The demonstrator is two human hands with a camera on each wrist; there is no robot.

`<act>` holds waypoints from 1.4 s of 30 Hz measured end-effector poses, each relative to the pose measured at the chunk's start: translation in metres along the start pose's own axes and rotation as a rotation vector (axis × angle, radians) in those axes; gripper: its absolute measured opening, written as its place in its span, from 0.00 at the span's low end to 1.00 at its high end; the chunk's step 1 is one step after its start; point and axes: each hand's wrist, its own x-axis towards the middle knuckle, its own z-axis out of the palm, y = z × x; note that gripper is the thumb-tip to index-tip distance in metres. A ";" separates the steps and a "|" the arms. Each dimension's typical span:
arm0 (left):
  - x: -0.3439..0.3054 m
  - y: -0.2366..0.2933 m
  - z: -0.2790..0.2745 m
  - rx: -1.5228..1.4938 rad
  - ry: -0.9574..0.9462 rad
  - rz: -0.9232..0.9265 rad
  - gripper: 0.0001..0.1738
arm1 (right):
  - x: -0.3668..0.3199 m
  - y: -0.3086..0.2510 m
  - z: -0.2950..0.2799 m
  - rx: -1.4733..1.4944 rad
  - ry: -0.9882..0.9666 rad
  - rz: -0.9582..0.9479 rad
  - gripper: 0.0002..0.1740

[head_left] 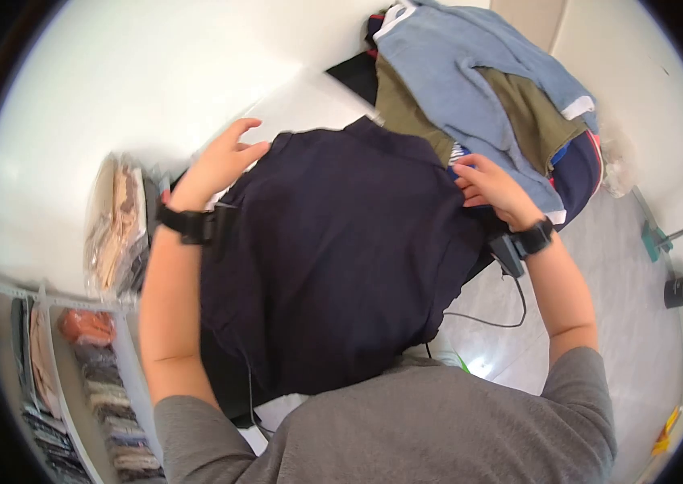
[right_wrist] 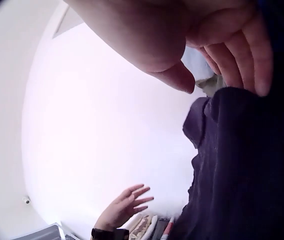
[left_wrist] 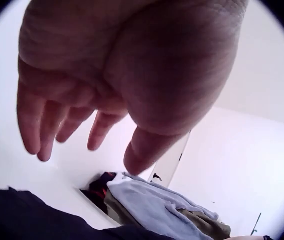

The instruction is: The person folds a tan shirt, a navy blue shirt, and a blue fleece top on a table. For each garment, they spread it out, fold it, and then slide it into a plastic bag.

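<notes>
A dark navy garment (head_left: pixel 341 242) with a collar-like strip at its far edge lies spread in front of the person. My left hand (head_left: pixel 224 161) is raised beside its far left corner, fingers apart and gently bent. From the left wrist view, that palm (left_wrist: pixel 127 70) has nothing in it, with the dark cloth (left_wrist: pixel 37 215) below. At the garment's right edge is my right hand (head_left: pixel 493 189), its fingers loosely bent. The right wrist view shows those fingertips (right_wrist: pixel 263 87) right at the fold of the cloth (right_wrist: pixel 232 150), the thumb standing apart.
Blue-grey clothing (head_left: pixel 454 64) with white cuffs lies over an olive garment (head_left: pixel 523 105) at the back right. Bagged clothes (head_left: pixel 116 230) stand against the left wall, above shelves of folded packets (head_left: pixel 116 403). A thin cable (head_left: pixel 495 324) hangs by the right forearm.
</notes>
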 end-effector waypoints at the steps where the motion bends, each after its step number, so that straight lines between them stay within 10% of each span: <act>1: -0.022 -0.004 -0.014 0.042 -0.048 0.004 0.26 | -0.010 0.005 -0.003 -0.043 0.005 -0.033 0.23; 12: -0.244 -0.139 -0.036 0.217 0.037 -0.698 0.32 | -0.061 0.056 0.020 -0.208 0.245 -0.131 0.25; 16: -0.254 -0.177 -0.003 0.184 0.399 -0.644 0.34 | -0.052 0.064 0.028 -0.579 0.401 -0.261 0.28; 32: -0.227 -0.162 -0.002 0.491 0.165 -0.791 0.22 | -0.033 0.081 0.002 -0.376 0.446 -0.332 0.15; 35: -0.238 -0.162 -0.014 0.560 0.531 -0.844 0.18 | -0.037 0.078 0.006 -0.455 0.476 -0.367 0.16; 42: -0.294 -0.187 -0.013 0.365 0.565 -0.786 0.21 | -0.034 0.080 0.005 -0.423 0.465 -0.319 0.18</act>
